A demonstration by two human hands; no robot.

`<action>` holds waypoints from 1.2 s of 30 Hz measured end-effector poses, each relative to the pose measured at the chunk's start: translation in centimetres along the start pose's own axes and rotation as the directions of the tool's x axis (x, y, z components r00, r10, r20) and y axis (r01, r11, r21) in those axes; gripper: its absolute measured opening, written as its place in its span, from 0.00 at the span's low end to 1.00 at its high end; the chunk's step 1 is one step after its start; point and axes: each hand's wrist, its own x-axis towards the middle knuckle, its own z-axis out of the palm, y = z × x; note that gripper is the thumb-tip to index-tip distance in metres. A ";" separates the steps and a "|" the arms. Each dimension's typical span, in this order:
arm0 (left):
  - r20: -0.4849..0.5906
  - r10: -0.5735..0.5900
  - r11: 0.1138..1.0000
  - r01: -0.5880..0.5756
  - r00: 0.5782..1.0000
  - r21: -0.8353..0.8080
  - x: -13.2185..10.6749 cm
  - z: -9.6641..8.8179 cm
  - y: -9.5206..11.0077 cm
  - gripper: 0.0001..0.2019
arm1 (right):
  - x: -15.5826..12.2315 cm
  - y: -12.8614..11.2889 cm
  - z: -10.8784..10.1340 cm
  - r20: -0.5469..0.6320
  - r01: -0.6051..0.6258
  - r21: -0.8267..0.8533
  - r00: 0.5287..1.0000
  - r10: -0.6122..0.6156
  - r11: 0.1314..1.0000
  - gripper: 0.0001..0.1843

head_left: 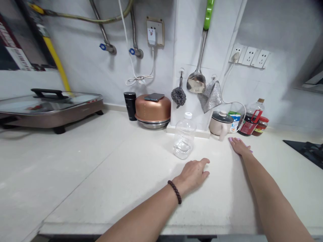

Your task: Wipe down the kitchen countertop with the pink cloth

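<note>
My left hand rests palm down on the white counter, fingers loosely together and holding nothing; a dark bead bracelet circles its wrist. A clear plastic bottle with a white cap stands just beyond its fingertips, a little water in its bottom. My right hand lies flat on the counter further right, fingers stretched out and empty. It is close to a small beige pot with a dark lid.
An electric grill pan with a glass lid sits at far left. A black cup, a copper lid over a steel bowl with a phone on top, sauce bottles and a hob corner line the back and right.
</note>
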 end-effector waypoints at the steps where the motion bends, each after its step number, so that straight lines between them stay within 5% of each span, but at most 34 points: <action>1: -0.008 -0.003 1.000 0.003 1.000 -0.002 0.0 0.0 -0.1 0.23 | -0.6 1.7 0.0 -0.004 -0.049 0.015 0.999 0.049 0.999 0.38; 6: -0.038 0.017 1.000 -0.017 0.999 0.006 0.3 -0.1 0.1 0.23 | -4.5 10.6 0.0 -0.069 -0.200 0.050 0.977 0.204 0.978 0.37; 10: -0.068 0.021 1.000 -0.021 0.997 -0.005 0.6 -0.5 0.5 0.19 | -8.0 12.2 -0.1 -0.079 -0.219 0.047 0.972 0.223 0.975 0.38; 17: -0.183 -0.003 0.998 -0.010 0.983 -0.068 1.1 -1.6 0.8 0.13 | -13.5 6.1 -0.8 0.002 -0.131 -0.029 0.991 0.131 0.991 0.37; 22: -0.235 0.035 0.990 -0.066 0.971 -0.123 1.1 -2.0 0.6 0.20 | -18.3 -2.9 -1.2 0.118 0.084 -0.039 0.990 -0.079 0.996 0.36; 25: -0.269 0.025 0.989 -0.064 0.963 -0.136 1.2 -2.2 0.1 0.23 | -22.2 -9.4 -1.2 0.159 0.322 0.028 0.933 -0.322 0.946 0.35; 29: -0.295 0.014 0.991 -0.053 0.955 -0.124 1.3 -2.3 -0.9 0.25 | -27.5 -15.0 -1.2 0.161 0.572 0.164 0.788 -0.594 0.804 0.36; 32: -0.292 0.016 0.993 -0.050 0.956 -0.107 1.4 -2.1 -1.4 0.25 | -29.9 -14.7 -1.7 0.178 0.642 0.204 0.718 -0.673 0.739 0.36; 36: -0.271 0.029 0.994 -0.056 0.962 -0.093 1.7 -1.6 -2.0 0.27 | -29.5 -8.0 -2.2 0.195 0.537 0.188 0.800 -0.567 0.822 0.36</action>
